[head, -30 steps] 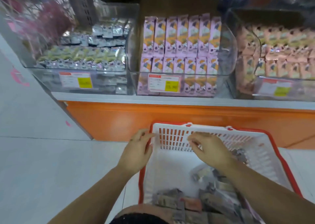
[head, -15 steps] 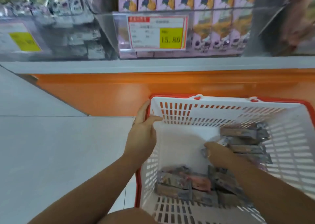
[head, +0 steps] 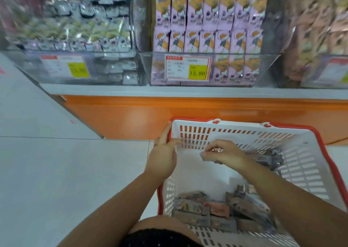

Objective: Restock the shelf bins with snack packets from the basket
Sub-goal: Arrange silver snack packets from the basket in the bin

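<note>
A white basket with a red rim (head: pixel 244 132) sits on the floor in front of the shelf. Several grey and pink snack packets (head: pixel 203 209) lie in its near end, and more lie at its right side (head: pixel 271 160). My left hand (head: pixel 163 156) grips the basket's left rim, thumb inside. Above the basket's middle, my right hand (head: pixel 226 153) pinches a small packet (head: pixel 209 153), lifted clear of the pile. On the shelf stand clear bins: silver packets on the left (head: pixel 84 39), pink boxes in the middle (head: pixel 207 30).
An orange shelf base (head: pixel 150 115) runs behind the basket. A third bin of tan packets (head: pixel 320 30) stands at the right. Price labels hang on the bin fronts. Pale floor tiles (head: pixel 66 171) spread to the left. My knee (head: pixel 160 231) shows at the bottom edge.
My right hand went down into the packets at the basket's right side, then rose toward the middle with a packet pinched in it. My left hand stayed on the rim.
</note>
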`<act>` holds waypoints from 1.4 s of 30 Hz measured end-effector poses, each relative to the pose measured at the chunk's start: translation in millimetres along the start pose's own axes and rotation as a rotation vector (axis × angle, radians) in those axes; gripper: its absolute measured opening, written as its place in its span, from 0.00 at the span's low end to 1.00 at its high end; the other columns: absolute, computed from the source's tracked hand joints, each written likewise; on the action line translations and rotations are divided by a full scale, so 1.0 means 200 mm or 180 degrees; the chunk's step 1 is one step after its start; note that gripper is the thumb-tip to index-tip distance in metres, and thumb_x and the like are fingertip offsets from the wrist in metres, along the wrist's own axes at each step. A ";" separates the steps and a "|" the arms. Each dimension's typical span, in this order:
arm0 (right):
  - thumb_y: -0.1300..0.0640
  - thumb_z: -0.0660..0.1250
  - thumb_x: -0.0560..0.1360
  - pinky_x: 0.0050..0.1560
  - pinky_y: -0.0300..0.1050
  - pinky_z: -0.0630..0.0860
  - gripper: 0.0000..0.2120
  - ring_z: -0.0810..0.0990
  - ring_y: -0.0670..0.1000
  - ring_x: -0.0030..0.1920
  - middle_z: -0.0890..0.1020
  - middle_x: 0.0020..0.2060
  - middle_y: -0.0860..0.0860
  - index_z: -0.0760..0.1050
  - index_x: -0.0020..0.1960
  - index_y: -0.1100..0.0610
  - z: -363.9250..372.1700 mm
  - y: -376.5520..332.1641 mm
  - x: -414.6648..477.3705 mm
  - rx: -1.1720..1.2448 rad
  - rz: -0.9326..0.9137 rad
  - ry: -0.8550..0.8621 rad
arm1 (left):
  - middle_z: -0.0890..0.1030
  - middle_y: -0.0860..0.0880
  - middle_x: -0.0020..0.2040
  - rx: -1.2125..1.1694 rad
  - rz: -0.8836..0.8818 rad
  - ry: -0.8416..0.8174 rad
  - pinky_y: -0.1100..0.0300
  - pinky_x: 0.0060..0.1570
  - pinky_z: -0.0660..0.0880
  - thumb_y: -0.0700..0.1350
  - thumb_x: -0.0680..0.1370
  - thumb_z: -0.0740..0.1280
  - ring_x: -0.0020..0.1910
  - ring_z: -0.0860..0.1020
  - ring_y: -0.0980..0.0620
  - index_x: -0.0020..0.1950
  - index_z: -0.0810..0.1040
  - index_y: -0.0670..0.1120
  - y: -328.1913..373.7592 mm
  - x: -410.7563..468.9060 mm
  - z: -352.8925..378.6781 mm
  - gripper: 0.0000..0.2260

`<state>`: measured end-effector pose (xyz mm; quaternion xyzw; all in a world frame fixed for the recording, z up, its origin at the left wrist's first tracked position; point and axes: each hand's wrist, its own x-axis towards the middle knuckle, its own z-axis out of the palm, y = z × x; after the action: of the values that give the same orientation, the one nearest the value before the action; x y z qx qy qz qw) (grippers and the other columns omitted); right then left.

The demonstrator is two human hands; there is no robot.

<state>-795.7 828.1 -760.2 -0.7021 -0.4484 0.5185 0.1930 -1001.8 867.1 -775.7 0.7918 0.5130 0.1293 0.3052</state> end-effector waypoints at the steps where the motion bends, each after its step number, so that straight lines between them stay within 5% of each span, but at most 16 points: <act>1: 0.57 0.71 0.73 0.35 0.35 0.72 0.04 0.77 0.47 0.38 0.79 0.45 0.50 0.79 0.47 0.56 -0.02 -0.06 -0.04 0.0001 -0.0060 0.0009 | 0.48 0.54 0.78 0.0058 -0.0005 -0.0161 0.58 0.67 0.65 0.35 0.78 0.57 0.75 0.56 0.47 0.63 0.76 0.49 0.01 0.00 -0.03 0.17; 5: 0.60 0.66 0.76 0.33 0.36 0.73 0.05 0.76 0.47 0.32 0.81 0.45 0.56 0.80 0.47 0.52 -0.07 -0.27 -0.18 0.0327 -0.0236 0.0158 | 0.60 0.49 0.76 0.0079 -0.0166 -0.0484 0.62 0.68 0.55 0.40 0.81 0.57 0.75 0.56 0.48 0.65 0.75 0.50 0.06 0.00 -0.21 0.15; 12: 0.66 0.60 0.77 0.28 0.41 0.66 0.06 0.69 0.51 0.27 0.77 0.47 0.71 0.76 0.49 0.60 -0.02 -0.56 -0.41 0.1387 -0.0557 0.0068 | 0.77 0.58 0.56 -0.1575 -0.0149 -0.0234 0.76 0.47 0.69 0.44 0.79 0.65 0.55 0.76 0.57 0.57 0.77 0.53 0.26 -0.17 -0.58 0.08; 15: 0.67 0.59 0.77 0.27 0.42 0.64 0.06 0.68 0.51 0.25 0.76 0.45 0.68 0.73 0.48 0.58 0.02 -0.70 -0.48 0.1555 -0.0690 0.0013 | 0.75 0.64 0.58 -0.1882 -0.0063 -0.0321 0.68 0.51 0.74 0.51 0.76 0.68 0.56 0.75 0.63 0.59 0.73 0.59 0.28 -0.29 -0.69 0.12; 17: 0.67 0.59 0.78 0.26 0.41 0.64 0.06 0.68 0.51 0.25 0.75 0.42 0.65 0.72 0.46 0.58 0.04 -0.80 -0.51 0.1637 -0.0794 0.0036 | 0.73 0.66 0.58 -0.1986 -0.0157 0.0076 0.66 0.52 0.74 0.50 0.76 0.68 0.58 0.73 0.64 0.59 0.72 0.60 0.28 -0.37 -0.75 0.14; 25: 0.59 0.61 0.79 0.27 0.41 0.68 0.06 0.70 0.50 0.28 0.75 0.44 0.66 0.73 0.55 0.57 0.17 -1.14 -0.55 0.1586 -0.1269 0.0023 | 0.82 0.56 0.52 -0.2442 0.0318 0.0954 0.65 0.46 0.75 0.44 0.72 0.72 0.49 0.80 0.57 0.58 0.77 0.56 0.27 -0.56 -0.95 0.16; 32: 0.60 0.61 0.79 0.48 0.44 0.80 0.19 0.82 0.49 0.42 0.80 0.49 0.54 0.66 0.70 0.55 0.19 -1.43 -0.49 0.1169 -0.1898 -0.0201 | 0.82 0.42 0.50 -0.2681 0.0158 0.1603 0.66 0.48 0.75 0.41 0.73 0.73 0.46 0.79 0.55 0.58 0.79 0.58 0.16 -0.49 -1.18 0.17; 34: 0.57 0.60 0.80 0.57 0.45 0.77 0.20 0.80 0.48 0.51 0.77 0.60 0.50 0.65 0.71 0.53 0.15 -1.51 -0.43 0.0682 -0.2043 0.0011 | 0.84 0.49 0.48 -0.2480 0.0069 0.1859 0.69 0.47 0.75 0.44 0.74 0.72 0.45 0.80 0.58 0.57 0.78 0.61 0.16 -0.42 -1.24 0.16; 37: 0.52 0.58 0.81 0.70 0.44 0.60 0.23 0.64 0.48 0.71 0.65 0.72 0.48 0.60 0.75 0.53 0.04 -1.57 -0.26 -0.1664 -0.2441 0.0921 | 0.76 0.61 0.36 -0.2090 -0.0091 0.2143 0.73 0.35 0.71 0.49 0.75 0.70 0.36 0.76 0.60 0.63 0.75 0.60 0.15 -0.25 -1.35 0.17; 39: 0.50 0.55 0.82 0.75 0.45 0.49 0.26 0.52 0.50 0.76 0.55 0.77 0.50 0.55 0.77 0.55 -0.02 -1.55 -0.14 -0.2805 -0.2464 0.1122 | 0.71 0.59 0.34 -0.1781 -0.0212 0.2241 0.73 0.29 0.67 0.50 0.77 0.68 0.33 0.71 0.59 0.67 0.73 0.56 0.13 -0.10 -1.41 0.19; 42: 0.48 0.51 0.82 0.74 0.41 0.40 0.27 0.43 0.48 0.77 0.48 0.77 0.48 0.50 0.77 0.55 -0.04 -1.48 -0.04 -0.3178 -0.2511 0.1126 | 0.76 0.53 0.36 -0.1384 -0.0389 0.2426 0.72 0.21 0.64 0.51 0.78 0.66 0.25 0.70 0.61 0.71 0.71 0.48 0.08 0.13 -1.49 0.22</act>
<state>-916.1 977.6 -534.4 -0.5649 -0.8200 0.0155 0.0906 -1132.2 990.5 -535.5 0.5731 0.5957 0.4987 0.2608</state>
